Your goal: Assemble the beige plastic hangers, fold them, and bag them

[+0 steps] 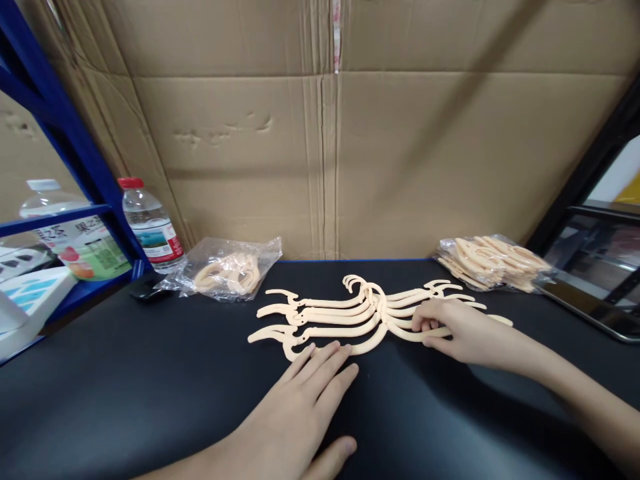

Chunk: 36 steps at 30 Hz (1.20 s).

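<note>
Several beige plastic clothes hangers [340, 331] lie overlapping in a row on the black table, their hooks bunched together at the middle. My left hand [305, 407] is open and palm down, its fingertips resting on the left arm of the nearest hanger. With thumb and fingers closed, my right hand [450, 331] grips the right arm of a hanger near the front of the row. Its fingers partly cover the arms there.
A clear bag of beige parts [227, 275] lies at the back left, and a bag of flat beige pieces [493, 262] at the back right. A red-capped water bottle [153, 230] stands beside the blue rack [113, 233]. A cardboard wall [240, 153] rises behind the table [150, 387].
</note>
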Each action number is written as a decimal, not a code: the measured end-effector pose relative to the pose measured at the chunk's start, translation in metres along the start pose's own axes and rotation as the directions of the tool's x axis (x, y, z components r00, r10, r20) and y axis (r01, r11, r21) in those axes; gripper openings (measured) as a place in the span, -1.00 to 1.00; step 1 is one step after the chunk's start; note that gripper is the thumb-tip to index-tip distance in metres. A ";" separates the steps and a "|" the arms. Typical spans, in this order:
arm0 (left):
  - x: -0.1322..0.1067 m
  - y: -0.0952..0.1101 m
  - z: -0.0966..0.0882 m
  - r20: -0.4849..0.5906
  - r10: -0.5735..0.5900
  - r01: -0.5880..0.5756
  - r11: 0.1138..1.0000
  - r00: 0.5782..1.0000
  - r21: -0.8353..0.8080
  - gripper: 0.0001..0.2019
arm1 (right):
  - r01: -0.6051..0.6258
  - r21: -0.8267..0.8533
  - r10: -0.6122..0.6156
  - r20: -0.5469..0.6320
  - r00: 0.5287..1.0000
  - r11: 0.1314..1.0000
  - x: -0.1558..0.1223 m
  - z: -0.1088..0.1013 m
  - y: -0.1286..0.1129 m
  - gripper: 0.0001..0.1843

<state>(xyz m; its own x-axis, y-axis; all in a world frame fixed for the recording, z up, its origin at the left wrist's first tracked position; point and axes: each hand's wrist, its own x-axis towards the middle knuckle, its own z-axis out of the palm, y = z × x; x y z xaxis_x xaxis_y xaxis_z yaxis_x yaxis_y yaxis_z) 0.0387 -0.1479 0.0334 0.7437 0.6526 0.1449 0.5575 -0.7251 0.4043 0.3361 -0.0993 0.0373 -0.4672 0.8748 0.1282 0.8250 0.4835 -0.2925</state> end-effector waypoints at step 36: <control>0.110 -0.102 -0.003 -0.070 -0.156 0.171 0.926 0.985 0.337 -0.39 | -0.176 -0.241 0.165 -0.066 0.984 0.954 0.078 0.040 0.034 -0.11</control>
<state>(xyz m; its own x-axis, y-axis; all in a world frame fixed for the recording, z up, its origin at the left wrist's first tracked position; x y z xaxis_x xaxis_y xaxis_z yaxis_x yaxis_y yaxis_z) 0.0621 -0.0016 0.0104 0.6198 0.7717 0.1424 0.7676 -0.6340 0.0944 0.3155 -0.0163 -0.0002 -0.3027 0.9427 0.1400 0.9463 0.3148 -0.0734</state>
